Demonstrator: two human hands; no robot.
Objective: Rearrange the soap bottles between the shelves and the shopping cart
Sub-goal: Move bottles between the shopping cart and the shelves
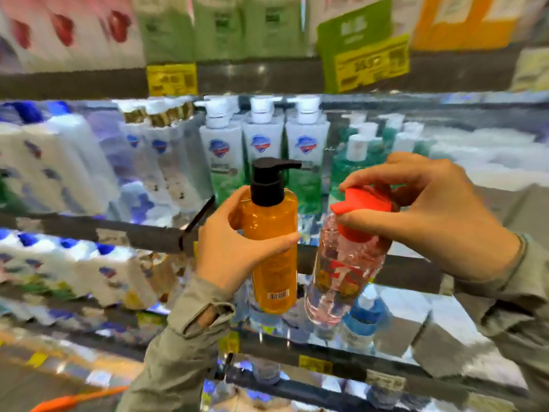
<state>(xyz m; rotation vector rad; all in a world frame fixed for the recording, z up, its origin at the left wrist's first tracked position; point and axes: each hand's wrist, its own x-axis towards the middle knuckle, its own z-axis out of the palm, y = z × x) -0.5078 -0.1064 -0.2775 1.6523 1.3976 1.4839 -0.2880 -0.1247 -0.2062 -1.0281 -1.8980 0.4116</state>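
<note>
The left hand (pixel 237 248) wraps its grip around the middle of an orange soap bottle (pixel 274 251), thumb across the front and fingers curled behind, holding it upright in front of the shelves (pixel 74 230). The bottle has a black pump head (pixel 269 179) with its spout pointing right, and a barcode label low on its side. Just beside it, the right hand (pixel 430 215) comes from above onto a clear pink soap bottle (pixel 341 275), its grip pinching the red cap (pixel 364 206) between thumb and fingertips; the bottle hangs tilted, its base leaning toward the orange one. The two bottles are close but I cannot tell whether they touch. Both are held in the air, not resting on any shelf. Behind them a middle shelf carries a row of white-capped bottles with green lower halves (pixel 261 150), and teal bottles (pixel 356 153) stand to their right. Blurred white and blue packs (pixel 59 162) fill the shelves on the left. Yellow price tags (pixel 172 80) hang on the upper shelf edge. Both arms wear grey-green sleeves (pixel 184 346).
</note>
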